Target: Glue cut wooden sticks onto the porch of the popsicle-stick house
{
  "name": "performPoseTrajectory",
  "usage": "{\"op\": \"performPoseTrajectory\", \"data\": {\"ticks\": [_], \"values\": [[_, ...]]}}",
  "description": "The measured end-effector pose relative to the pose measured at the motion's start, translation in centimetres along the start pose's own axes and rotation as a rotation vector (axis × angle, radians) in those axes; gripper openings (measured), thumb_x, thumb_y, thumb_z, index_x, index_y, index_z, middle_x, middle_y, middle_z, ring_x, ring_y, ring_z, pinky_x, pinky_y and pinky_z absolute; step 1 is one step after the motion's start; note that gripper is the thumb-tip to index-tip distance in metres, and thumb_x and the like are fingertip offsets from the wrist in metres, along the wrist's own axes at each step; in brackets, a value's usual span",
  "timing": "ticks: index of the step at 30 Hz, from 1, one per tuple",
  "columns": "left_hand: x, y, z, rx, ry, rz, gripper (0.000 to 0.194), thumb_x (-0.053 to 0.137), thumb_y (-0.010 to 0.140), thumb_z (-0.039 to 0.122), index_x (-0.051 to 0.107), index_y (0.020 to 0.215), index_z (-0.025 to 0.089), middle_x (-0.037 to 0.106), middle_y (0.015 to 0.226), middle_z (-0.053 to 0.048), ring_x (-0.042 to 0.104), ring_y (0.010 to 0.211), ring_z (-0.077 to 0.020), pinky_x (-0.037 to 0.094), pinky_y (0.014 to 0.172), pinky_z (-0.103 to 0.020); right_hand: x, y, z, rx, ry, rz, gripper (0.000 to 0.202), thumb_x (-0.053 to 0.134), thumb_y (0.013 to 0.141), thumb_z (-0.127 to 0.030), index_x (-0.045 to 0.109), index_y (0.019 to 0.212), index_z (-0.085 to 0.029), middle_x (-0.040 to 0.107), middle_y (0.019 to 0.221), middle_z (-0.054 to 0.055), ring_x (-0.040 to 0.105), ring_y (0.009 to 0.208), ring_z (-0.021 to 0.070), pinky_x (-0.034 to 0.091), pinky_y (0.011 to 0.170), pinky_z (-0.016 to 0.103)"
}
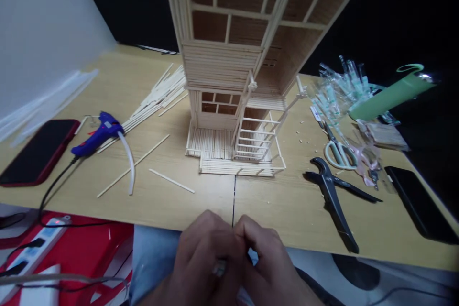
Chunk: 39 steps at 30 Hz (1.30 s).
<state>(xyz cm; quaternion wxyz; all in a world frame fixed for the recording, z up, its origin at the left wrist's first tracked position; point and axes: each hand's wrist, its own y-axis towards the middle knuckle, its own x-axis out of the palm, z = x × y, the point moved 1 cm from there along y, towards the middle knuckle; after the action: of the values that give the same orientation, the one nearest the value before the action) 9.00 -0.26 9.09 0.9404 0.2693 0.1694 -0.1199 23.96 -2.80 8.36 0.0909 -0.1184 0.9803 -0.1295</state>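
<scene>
Left grip (204,253) touches right grip (267,253), facing the 2-storey stick house (222,69).

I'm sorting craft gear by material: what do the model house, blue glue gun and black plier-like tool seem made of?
Model house: unpainted wood, by its pale, matte, stick-built look. Blue glue gun: probably plastic, from its saturated, molded-looking body. Black plier-like tool: likely metal, given its slim, faintly shiny form; coating uncertain.

Left hand (206,256) and right hand (263,251) are meeting at the near edge of the table (287,205). Stick house (218,67) is standing beyond; glue gun (96,137) is lying left, black pliers (332,193) right.
</scene>
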Motion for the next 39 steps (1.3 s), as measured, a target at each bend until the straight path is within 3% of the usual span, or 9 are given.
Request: {"op": "performPoseTrajectory", "data": {"ticks": [2, 5, 11, 18, 24, 30, 35, 37, 39], "values": [[-0.2, -0.2, -0.4, -0.032, -0.023, 0.051, 0.024, 0.059, 0.088, 0.006, 0.061, 0.104, 0.024, 0.064, 0.085, -0.002, 0.062, 0.079, -0.0140, 0.053, 0.069, -0.025, 0.7, 0.3, -0.1, 0.027, 0.184, -0.073, 0.007, 0.060, 0.094, -0.025, 0.056, 0.090, -0.022, 0.049, 0.066, -0.007, 0.042, 0.055, 0.0083, 0.031, 0.050, 0.020], [-0.7, -0.6, -1.9, -0.182, -0.076, 0.176, 0.019, 0.062, 0.091, 0.014, 0.069, 0.106, 0.023, 0.068, 0.100, -0.006, 0.067, 0.096, -0.0164, 0.058, 0.080, -0.027, 1.5, 1.4, -0.1, 0.023, 0.566, -0.152, 0.020, 0.063, 0.095, -0.034, 0.058, 0.109, -0.021, 0.047, 0.056, -0.011, 0.033, 0.041, 0.0057, 0.026, 0.041, 0.017], [-1.9, -1.5, -3.5, -0.438, -0.294, 0.269, 0.017, 0.067, 0.091, 0.030, 0.076, 0.098, 0.018, 0.072, 0.102, -0.009, 0.071, 0.090, -0.0178, 0.058, 0.068, -0.024, 2.8, 2.4, 0.3, 0.069, 0.914, -0.214, 0.034, 0.069, 0.089, -0.041, 0.060, 0.114, -0.019, 0.047, 0.049, -0.013, 0.023, 0.031, 0.0034, 0.021, 0.033, 0.015], [-3.4, -1.4, -2.7, -0.319, -0.195, 0.315, 0.005, 0.073, 0.084, 0.020, 0.078, 0.082, 0.019, 0.074, 0.081, -0.004, 0.070, 0.076, -0.0153, 0.057, 0.065, -0.023, 3.8, 1.6, 0.0, -0.010, 0.743, -0.195, 0.031, 0.061, 0.097, -0.044, 0.061, 0.115, -0.019, 0.051, 0.052, -0.011, 0.031, 0.033, 0.0040, 0.025, 0.036, 0.016], [-3.9, -2.1, -3.0, -0.188, -0.067, 0.385, 0.009, 0.073, 0.083, 0.011, 0.074, 0.080, 0.019, 0.071, 0.075, -0.001, 0.068, 0.070, -0.0124, 0.054, 0.062, -0.022, 4.3, 1.8, -0.4, -0.101, 0.479, 0.066, 0.027, 0.067, 0.096, -0.045, 0.066, 0.100, -0.018, 0.044, 0.052, -0.010, 0.033, 0.042, 0.0054, 0.026, 0.042, 0.017], [-4.2, -2.7, -2.5, 0.039, 0.140, 0.328, 0.015, 0.074, 0.082, 0.007, 0.066, 0.078, 0.019, 0.069, 0.071, 0.000, 0.066, 0.067, -0.0115, 0.054, 0.063, -0.021, 4.5, 2.5, -0.8, -0.123, 0.242, 0.201, 0.030, 0.078, 0.085, -0.045, 0.071, 0.082, -0.017, 0.060, 0.067, -0.001, 0.043, 0.054, 0.0091, 0.033, 0.049, 0.021], [-9.6, -1.1, -4.5, 0.242, 0.419, 0.273, 0.013, 0.075, 0.085, 0.013, 0.067, 0.089, 0.022, 0.072, 0.076, 0.001, 0.068, 0.071, -0.0131, 0.055, 0.071, -0.025, 3.3, 2.4, 1.0, -0.101, 0.296, 0.205, 0.041, 0.064, 0.096, -0.053, 0.057, 0.072, -0.019, 0.038, 0.052, -0.008, 0.029, 0.044, 0.0077, 0.020, 0.042, 0.022], [-13.5, 0.5, -6.6, 0.089, 0.647, 0.450, 0.006, 0.068, 0.092, 0.022, 0.067, 0.086, 0.021, 0.073, 0.082, -0.003, 0.069, 0.079, -0.0176, 0.054, 0.079, -0.031, 2.8, 1.9, 1.6, -0.128, 0.231, 0.185, 0.049, 0.058, 0.099, -0.054, 0.050, 0.064, -0.020, 0.039, 0.050, -0.007, 0.031, 0.044, 0.0081, 0.023, 0.044, 0.022], [-17.0, 2.2, -9.2, -0.194, 0.893, 0.436, 0.020, 0.059, 0.096, 0.035, 0.069, 0.103, 0.018, 0.074, 0.103, -0.011, 0.068, 0.100, -0.0274, 0.052, 0.094, -0.042, 2.6, 1.2, 2.0, -0.168, 0.125, 0.132, 0.055, 0.054, 0.101, -0.053, 0.047, 0.058, -0.020, 0.044, 0.050, -0.004, 0.039, 0.047, 0.0091, 0.030, 0.048, 0.023]]}}
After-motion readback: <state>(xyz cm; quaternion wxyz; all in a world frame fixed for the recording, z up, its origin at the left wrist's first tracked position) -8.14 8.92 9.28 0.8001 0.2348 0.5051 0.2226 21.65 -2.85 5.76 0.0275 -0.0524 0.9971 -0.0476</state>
